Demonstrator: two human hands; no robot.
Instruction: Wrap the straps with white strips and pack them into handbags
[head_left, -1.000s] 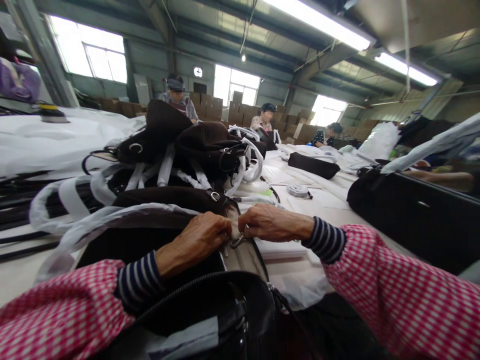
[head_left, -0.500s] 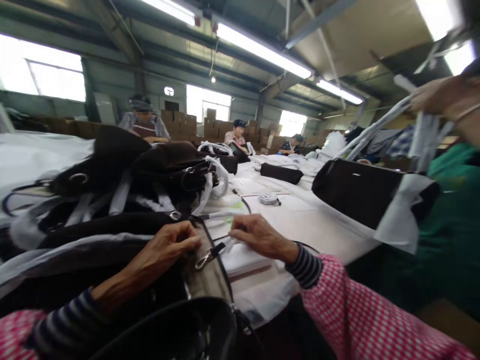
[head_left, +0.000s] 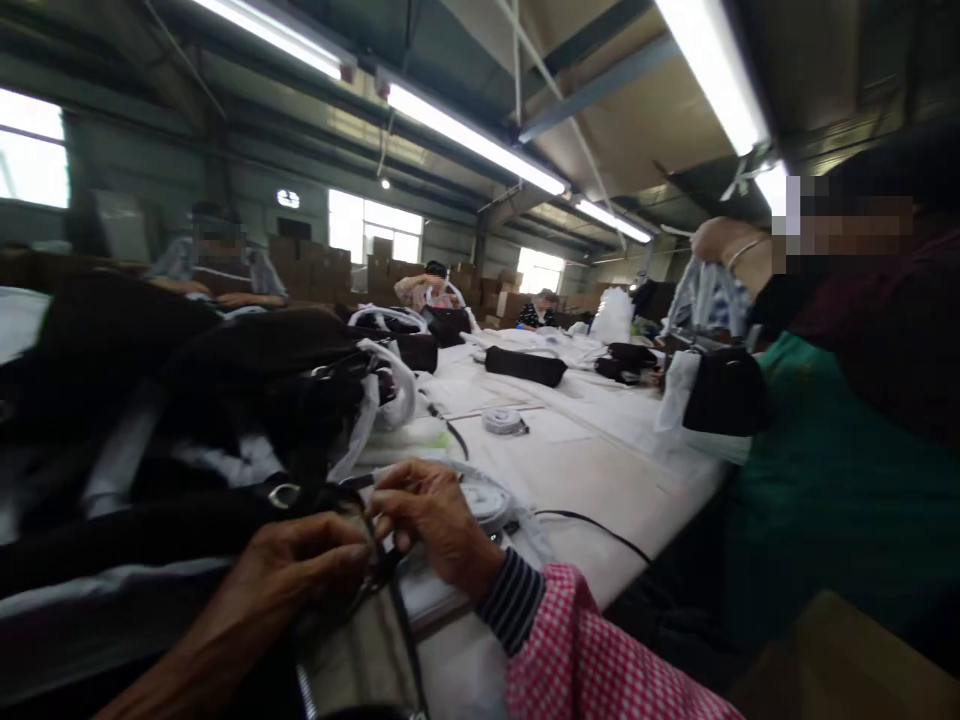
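In front of me a black handbag [head_left: 352,655] lies open, showing its beige lining and a metal zipper. My left hand [head_left: 300,570] is closed at the bag's upper edge, thumb and fingers pinched; what sits between them is hidden. Close beside it, my right hand [head_left: 435,520] pinches a thin black strap [head_left: 387,568] over the bag's edge. The metal clip on that strap is blurred. Just behind my right hand lies a coiled strap in white wrapping [head_left: 484,500].
Black bags with white-wrapped handles [head_left: 247,350] are piled at left. On the white table [head_left: 585,475] lie another white coil [head_left: 504,422] and a black pouch [head_left: 525,366]. At right a co-worker in a green apron [head_left: 817,490] holds a black bag [head_left: 726,392]. Other people sit farther back.
My right hand has moved in to meet my left hand at the bag's edge, bringing the strap along. The view has turned right. The co-worker's bag is now more upright and farther off.
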